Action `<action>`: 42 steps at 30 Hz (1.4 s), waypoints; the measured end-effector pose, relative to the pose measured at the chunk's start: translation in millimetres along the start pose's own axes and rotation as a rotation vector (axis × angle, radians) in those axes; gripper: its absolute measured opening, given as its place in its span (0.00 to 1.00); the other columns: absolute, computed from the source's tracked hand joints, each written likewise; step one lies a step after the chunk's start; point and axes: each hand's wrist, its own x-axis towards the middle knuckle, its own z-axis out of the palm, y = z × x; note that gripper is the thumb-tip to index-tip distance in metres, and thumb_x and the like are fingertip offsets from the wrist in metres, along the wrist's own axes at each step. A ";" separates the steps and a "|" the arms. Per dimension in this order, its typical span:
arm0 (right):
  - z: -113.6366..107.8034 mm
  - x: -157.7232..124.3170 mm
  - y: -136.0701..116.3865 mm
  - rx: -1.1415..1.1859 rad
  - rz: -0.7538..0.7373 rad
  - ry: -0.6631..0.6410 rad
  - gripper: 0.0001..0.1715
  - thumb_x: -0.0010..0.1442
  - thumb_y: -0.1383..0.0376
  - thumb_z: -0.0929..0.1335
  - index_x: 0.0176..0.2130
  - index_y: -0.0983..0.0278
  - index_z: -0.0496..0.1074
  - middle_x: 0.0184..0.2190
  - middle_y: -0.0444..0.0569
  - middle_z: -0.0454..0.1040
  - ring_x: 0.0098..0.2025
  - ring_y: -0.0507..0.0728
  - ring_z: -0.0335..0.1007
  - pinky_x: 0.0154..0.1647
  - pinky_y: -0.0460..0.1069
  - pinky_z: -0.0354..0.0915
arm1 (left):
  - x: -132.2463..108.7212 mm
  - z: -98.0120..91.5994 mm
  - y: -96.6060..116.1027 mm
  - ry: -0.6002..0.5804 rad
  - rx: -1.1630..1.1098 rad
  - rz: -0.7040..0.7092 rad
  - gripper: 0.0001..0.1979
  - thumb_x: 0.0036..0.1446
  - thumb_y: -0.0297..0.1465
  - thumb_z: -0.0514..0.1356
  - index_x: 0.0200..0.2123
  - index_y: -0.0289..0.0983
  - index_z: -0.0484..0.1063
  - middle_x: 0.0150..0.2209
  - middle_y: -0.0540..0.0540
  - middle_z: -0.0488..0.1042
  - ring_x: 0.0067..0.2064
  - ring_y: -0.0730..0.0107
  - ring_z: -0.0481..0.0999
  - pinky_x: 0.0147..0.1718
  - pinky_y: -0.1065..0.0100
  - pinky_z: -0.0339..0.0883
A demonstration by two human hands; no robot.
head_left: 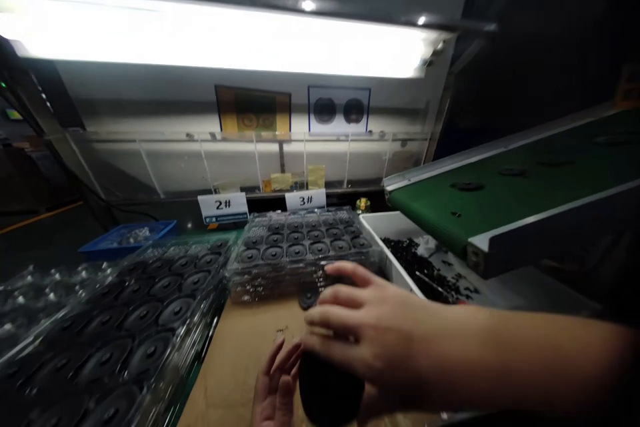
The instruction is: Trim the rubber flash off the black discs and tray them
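Observation:
A black round part [330, 390] is gripped by my right hand [370, 327], low in the middle of the head view. The fingers wrap over its upper side and hide much of it. My left hand [277, 383] is just left of the part, palm up, fingers apart and slightly bent. Whether its fingertips touch the part I cannot tell. Beyond my right fingers, a small black disc [307, 299] is partly covered. Below the hands is a brown cardboard surface [235, 347].
Clear trays [305, 267] filled with black discs are stacked ahead; another tray of discs [145, 313] is at left. A green conveyor [525, 190] slopes down from the right above a white bin [393, 263] of small black pieces. A blue tray [95, 247] sits far left.

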 end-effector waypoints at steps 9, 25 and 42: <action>119.5 -7.8 -6.5 0.651 0.212 -0.078 0.34 0.53 0.51 0.66 0.55 0.64 0.61 0.52 0.53 0.66 0.56 0.59 0.56 0.62 0.55 0.36 | -28.4 -5.7 48.9 -0.196 -0.395 -0.521 0.47 0.27 0.53 0.65 0.55 0.48 0.61 0.47 0.41 0.73 0.45 0.49 0.74 0.40 0.58 0.69; 217.5 -14.5 -6.0 0.634 0.764 -0.054 0.39 0.55 0.52 0.66 0.60 0.59 0.50 0.56 0.54 0.57 0.57 0.63 0.51 0.54 0.59 0.57 | 17.4 -27.9 34.7 -0.008 -0.787 -0.884 0.32 0.45 0.36 0.65 0.55 0.47 0.58 0.55 0.40 0.67 0.53 0.52 0.68 0.49 0.59 0.62; 274.0 -5.1 7.2 0.743 0.869 0.077 0.16 0.63 0.65 0.59 0.51 0.60 0.65 0.40 0.49 0.72 0.40 0.55 0.68 0.40 0.51 0.66 | 33.9 -37.8 33.8 0.171 -0.976 -0.774 0.25 0.51 0.37 0.60 0.53 0.43 0.61 0.54 0.40 0.68 0.57 0.53 0.63 0.57 0.57 0.53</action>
